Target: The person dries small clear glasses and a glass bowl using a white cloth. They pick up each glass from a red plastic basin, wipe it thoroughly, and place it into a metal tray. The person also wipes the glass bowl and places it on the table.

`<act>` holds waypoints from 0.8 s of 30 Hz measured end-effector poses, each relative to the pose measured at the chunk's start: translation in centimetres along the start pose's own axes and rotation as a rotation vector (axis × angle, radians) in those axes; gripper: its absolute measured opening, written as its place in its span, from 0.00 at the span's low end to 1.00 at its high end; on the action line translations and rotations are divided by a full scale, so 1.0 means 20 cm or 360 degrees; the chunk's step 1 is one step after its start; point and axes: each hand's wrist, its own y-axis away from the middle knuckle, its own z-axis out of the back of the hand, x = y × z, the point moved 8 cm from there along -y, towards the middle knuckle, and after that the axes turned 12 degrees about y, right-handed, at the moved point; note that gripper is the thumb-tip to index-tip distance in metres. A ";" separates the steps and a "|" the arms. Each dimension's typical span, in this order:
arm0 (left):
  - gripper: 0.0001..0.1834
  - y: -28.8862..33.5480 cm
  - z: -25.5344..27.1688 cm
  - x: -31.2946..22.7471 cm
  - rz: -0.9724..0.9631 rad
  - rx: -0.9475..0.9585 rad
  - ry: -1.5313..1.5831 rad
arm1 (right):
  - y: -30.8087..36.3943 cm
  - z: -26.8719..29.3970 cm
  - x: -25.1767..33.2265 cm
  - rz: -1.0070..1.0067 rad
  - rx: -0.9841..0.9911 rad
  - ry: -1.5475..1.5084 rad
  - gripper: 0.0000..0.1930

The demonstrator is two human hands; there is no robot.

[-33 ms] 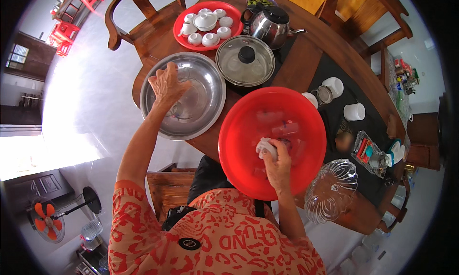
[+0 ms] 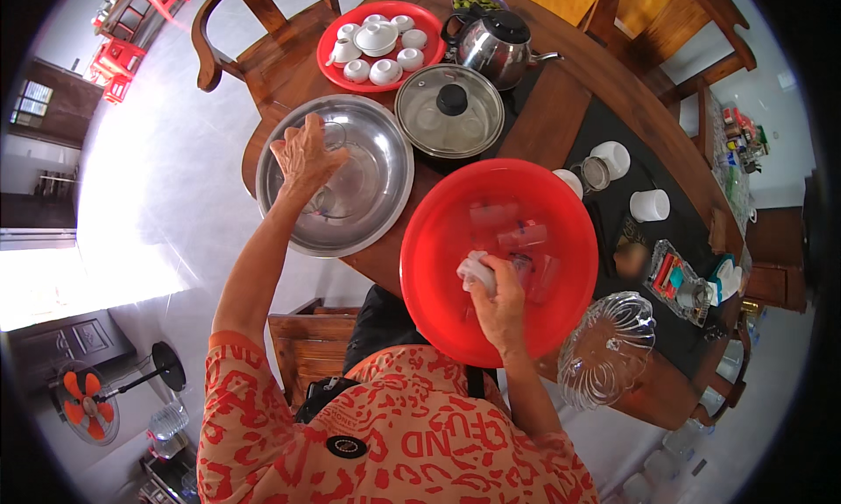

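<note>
My left hand [image 2: 308, 159] reaches over the steel basin [image 2: 394, 193] with its fingers curved and spread apart. A clear drinking glass [image 2: 335, 137] lies close to its thumb and forefinger, and the basin holds another clear glass [image 2: 326, 202] partly behind my wrist. Inside the red plastic basin [image 2: 438, 315], my right hand [image 2: 499, 307] is closed on a crumpled white cloth [image 2: 474, 268]. Several clear glasses [image 2: 523, 236] lie in the water there, just beyond my right fingers.
Behind the basins stand a lidded pot [image 2: 429, 123], a steel kettle [image 2: 482, 53] and a red tray [image 2: 337, 33] of white teaware. To the right are white cups [image 2: 649, 206], a clear fluted glass bowl [image 2: 604, 355] and a small glass tray [image 2: 667, 276] of oddments.
My right hand has shifted slightly left and toward me with the white cloth. The glasses beyond it show more clearly. My left hand has barely moved.
</note>
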 end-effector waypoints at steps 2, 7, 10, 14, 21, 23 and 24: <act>0.27 0.00 -0.01 0.02 0.0053 0.0050 -0.0048 | -0.01 -0.06 0.05 0.0135 0.0072 0.0190 0.20; 0.34 0.04 0.11 -0.10 -0.0146 -0.0086 -0.0237 | -0.06 -0.19 0.12 0.0430 0.0095 0.0966 0.23; 0.28 0.14 0.26 -0.39 -0.0493 -0.0465 -0.0118 | -0.01 -0.31 0.10 0.0605 0.0186 0.1456 0.23; 0.22 0.36 0.03 -0.72 -0.0809 0.0256 0.0620 | -0.06 -0.28 0.04 0.0453 0.0267 0.1470 0.22; 0.23 0.58 -0.59 -1.04 -0.1013 0.0412 0.0249 | -0.01 -0.35 -0.12 0.0479 0.0480 0.1275 0.17; 0.24 0.59 -0.73 -1.02 -0.0916 0.0614 -0.0007 | 0.00 -0.30 -0.12 0.0451 0.0439 0.1131 0.16; 0.22 0.60 -0.76 -1.02 -0.0978 0.0499 -0.0125 | 0.00 -0.28 -0.11 0.0449 0.0424 0.1049 0.16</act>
